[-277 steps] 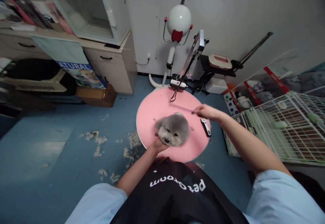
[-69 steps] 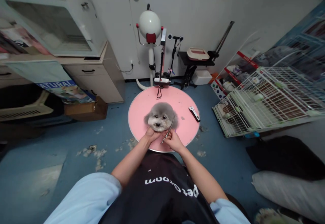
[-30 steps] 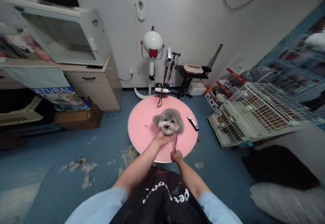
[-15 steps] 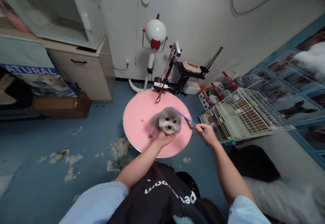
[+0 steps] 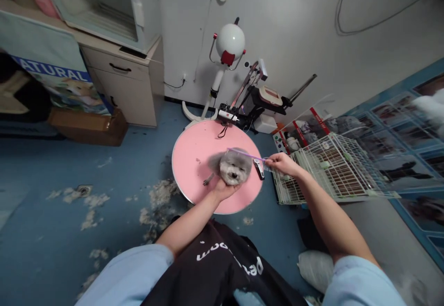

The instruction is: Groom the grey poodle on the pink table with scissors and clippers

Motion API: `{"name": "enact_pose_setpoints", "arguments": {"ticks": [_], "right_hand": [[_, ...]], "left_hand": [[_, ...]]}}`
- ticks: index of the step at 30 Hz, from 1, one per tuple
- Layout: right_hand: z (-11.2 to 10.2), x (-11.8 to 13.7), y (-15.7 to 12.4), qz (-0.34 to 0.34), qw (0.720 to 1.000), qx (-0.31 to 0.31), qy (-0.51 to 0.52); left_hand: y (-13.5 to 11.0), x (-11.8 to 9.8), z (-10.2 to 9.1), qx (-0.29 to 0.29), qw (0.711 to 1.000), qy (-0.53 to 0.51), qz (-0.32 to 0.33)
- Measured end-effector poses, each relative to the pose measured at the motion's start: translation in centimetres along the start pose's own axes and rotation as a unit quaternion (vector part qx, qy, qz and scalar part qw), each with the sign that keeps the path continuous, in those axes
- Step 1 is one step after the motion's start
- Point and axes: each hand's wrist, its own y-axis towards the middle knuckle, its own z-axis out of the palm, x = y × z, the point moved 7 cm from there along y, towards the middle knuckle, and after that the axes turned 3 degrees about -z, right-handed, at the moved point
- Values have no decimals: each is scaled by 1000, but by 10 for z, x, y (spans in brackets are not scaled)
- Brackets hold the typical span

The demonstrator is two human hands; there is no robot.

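Observation:
A small grey dog (image 5: 234, 169) with a fluffy, rounded head is on the pink round table (image 5: 189, 148), its face toward me. My left hand (image 5: 225, 189) cups the dog's chin from below, the fingers partly hidden under the muzzle. In my right hand (image 5: 281, 163) is a slim purple comb (image 5: 248, 154), held by its right end. The comb lies level across the top of the dog's head, teeth down. Beside the dog, at the table's right edge, rests a black-and-white grooming tool (image 5: 258, 169), perhaps clippers.
Behind the table stands a white dryer (image 5: 230, 42) on a post. A white bottle (image 5: 228, 115) sits in a holder at the table's far edge. To the right is a wire cage (image 5: 333, 167); at left, a cabinet (image 5: 121, 93). Fur clumps (image 5: 163, 195) litter the floor.
My right hand has risen slightly, and the comb has swung from a slant to nearly level over the dog's head. The dog's head has tilted a little; my left hand stays under its chin.

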Motion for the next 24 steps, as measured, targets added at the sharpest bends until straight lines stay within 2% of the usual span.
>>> {"name": "enact_pose_setpoints", "arguments": {"ticks": [1,4,6,8,10,16,20,24], "right_hand": [[4,-4,0,10,1000,8,28],[6,-22,0,67,990,-55,112],[16,-36,0,106,978,-57,171],[30,-46,0,118,955,-39,269],[40,-56,1,119,924,-57,359],[73,-84,-5,143,876,-89,452],[107,-101,-15,157,842,-122,501],[157,-116,-35,195,817,-182,512]], "left_hand": [[0,-1,-2,1,1000,3,1],[1,-3,-10,0,1000,21,4],[1,-4,-13,1,999,35,4],[1,-4,-14,-2,999,44,7],[1,-4,-15,-9,999,47,9],[3,-4,-20,-22,998,61,10],[5,-3,-23,-38,996,79,18],[8,1,-19,-72,992,102,18]]}}
